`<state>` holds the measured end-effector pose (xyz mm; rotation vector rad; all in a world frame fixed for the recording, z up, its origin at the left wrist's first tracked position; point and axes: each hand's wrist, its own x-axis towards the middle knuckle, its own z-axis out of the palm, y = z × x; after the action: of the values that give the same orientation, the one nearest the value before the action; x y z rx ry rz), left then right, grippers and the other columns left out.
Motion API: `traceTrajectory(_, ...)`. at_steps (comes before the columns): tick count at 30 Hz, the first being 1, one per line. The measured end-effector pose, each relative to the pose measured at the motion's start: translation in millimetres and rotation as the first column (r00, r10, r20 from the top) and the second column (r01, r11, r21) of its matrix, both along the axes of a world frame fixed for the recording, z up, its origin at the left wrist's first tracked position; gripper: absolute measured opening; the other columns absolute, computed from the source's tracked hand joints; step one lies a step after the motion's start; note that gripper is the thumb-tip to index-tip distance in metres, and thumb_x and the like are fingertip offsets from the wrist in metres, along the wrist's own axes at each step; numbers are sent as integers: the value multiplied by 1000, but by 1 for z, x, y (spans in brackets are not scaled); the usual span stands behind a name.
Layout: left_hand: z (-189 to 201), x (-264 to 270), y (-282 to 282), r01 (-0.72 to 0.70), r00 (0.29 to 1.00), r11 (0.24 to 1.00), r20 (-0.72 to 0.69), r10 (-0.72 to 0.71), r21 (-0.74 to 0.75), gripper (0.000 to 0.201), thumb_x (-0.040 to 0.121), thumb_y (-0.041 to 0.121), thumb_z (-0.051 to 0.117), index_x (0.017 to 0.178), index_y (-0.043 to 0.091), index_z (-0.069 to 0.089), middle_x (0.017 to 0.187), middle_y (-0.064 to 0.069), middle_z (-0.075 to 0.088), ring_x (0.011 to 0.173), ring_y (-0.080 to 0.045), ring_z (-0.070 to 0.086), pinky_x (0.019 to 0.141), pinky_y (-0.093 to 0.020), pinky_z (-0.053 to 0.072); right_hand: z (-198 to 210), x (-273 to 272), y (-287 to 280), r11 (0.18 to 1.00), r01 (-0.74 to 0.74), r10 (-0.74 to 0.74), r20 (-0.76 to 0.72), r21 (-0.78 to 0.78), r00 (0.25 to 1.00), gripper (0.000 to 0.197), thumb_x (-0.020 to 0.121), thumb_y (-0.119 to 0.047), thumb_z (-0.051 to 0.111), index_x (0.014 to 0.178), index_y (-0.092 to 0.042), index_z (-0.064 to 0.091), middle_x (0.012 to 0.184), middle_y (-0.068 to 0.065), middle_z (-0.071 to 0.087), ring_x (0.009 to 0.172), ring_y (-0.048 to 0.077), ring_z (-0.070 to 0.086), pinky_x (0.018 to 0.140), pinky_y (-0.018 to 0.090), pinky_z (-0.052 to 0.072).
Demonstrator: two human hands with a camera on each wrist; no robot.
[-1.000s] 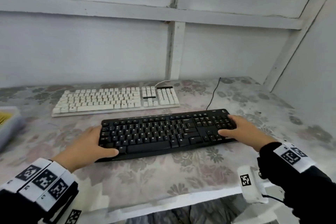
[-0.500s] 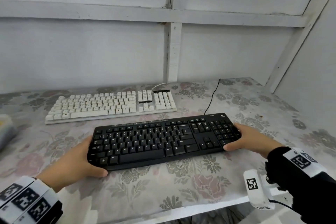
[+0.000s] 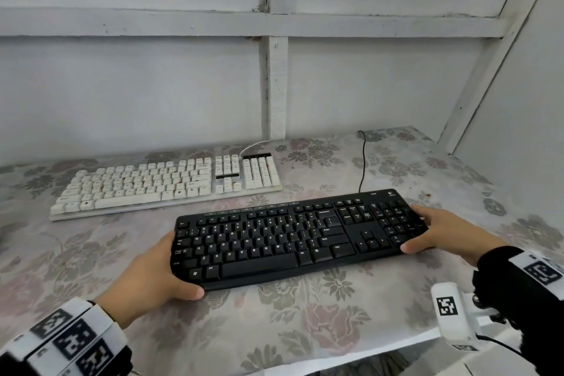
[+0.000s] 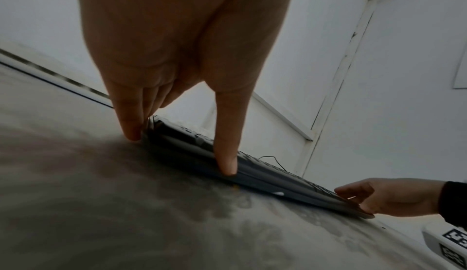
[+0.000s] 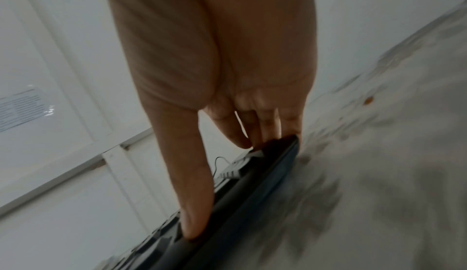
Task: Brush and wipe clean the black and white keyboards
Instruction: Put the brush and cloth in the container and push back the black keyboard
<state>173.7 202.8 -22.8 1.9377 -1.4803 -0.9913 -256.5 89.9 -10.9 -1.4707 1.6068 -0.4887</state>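
Two keyboards on the table (image 3: 305, 342), one black, one white. Black keyboard (image 3: 293, 238) sits nearer me, angled so its right end points further back; white keyboard (image 3: 164, 185) lies behind it and to the left, apart from it, not touched. My left hand (image 3: 152, 281) holds the black keyboard's left end: thumb on the front edge at the near-left corner, fingers along the left side, so that grip is closed on the board. In the left wrist view the thumb (image 4: 227, 146) presses the front edge and a fingertip (image 4: 128, 122) meets the far-left corner down at the cloth. My right hand (image 3: 442, 233) holds the right end the same way, thumb on the near-right corner, fingers round the far-right corner by the numpad; right wrist view shows the thumb (image 5: 192, 194) lying on the top face and three fingers (image 5: 267, 128) on the end edge. Cannot tell whether the board is lifted or flat. Two cables: one black cable (image 3: 363, 159) running back from the black keyboard, one white cable (image 3: 253, 146) curling behind the white one. Table wears one floral cloth. One tagged band on each wrist.
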Motion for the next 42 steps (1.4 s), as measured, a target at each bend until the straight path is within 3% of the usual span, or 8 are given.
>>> traceTrajectory(4,3,-44,-19,36,998,999,59,-35,-11,85,54,11,86,119,37,39,108,19,58,108,-14,53,89,-30,40,8,-40,-11,999,38,-38,10,9,999,60,63,12,77,111,-18,57,97,1,67,89,14,63,69,20,45)
traceTrajectory(9,1,-97,-43,9,1000,1000,18,-9,-12,82,54,7,86,115,37,39,102,21,57,104,-14,55,79,-25,40,10,-94,-38,998,59,-59,-10,4,998,116,34,-12,85,140,-7,40,117,5,60,107,22,57,87,27,43)
traceTrajectory(14,1,-144,-71,15,1000,1000,5,-15,-17,81,56,8,85,118,33,39,102,14,58,96,-10,54,69,-13,38,18,-137,-69,999,49,-49,-29,-6,998,66,56,9,80,117,-7,60,98,8,71,94,24,65,76,28,48)
traceTrajectory(19,1,-177,-103,16,1000,1000,24,-16,-15,82,55,9,85,121,28,42,108,11,60,100,-11,54,75,-20,38,17,-167,-98,998,62,-61,-26,4,998,85,23,-16,88,103,-15,60,96,6,71,91,23,65,78,27,48)
traceTrajectory(23,2,-194,-130,18,998,1000,54,-18,-4,79,57,8,85,119,28,42,104,12,58,100,-12,52,81,-23,36,16,-178,-119,999,44,-44,-22,-2,999,44,65,16,73,91,-15,56,93,5,66,85,21,61,70,24,46)
traceTrajectory(33,5,-194,-188,-29,990,999,138,22,46,90,59,15,87,133,17,36,120,0,58,110,-19,53,97,-30,41,9,-178,-189,1000,-5,6,-79,10,997,55,57,5,81,103,-20,65,98,8,72,96,25,66,92,33,47)
traceTrajectory(38,3,-187,-213,-73,985,995,162,62,62,104,63,16,85,146,14,21,134,-6,52,122,-23,49,102,-33,39,8,-169,-219,1000,-23,23,-84,5,996,46,66,10,75,98,-22,65,97,8,72,96,25,65,97,36,45)
traceTrajectory(42,2,-184,-223,-75,984,996,162,67,39,90,65,12,83,139,16,32,125,-2,57,116,-21,52,99,-30,38,6,-164,-238,999,-35,36,-87,17,996,53,61,6,78,107,-14,64,97,8,72,96,24,65,91,33,47)
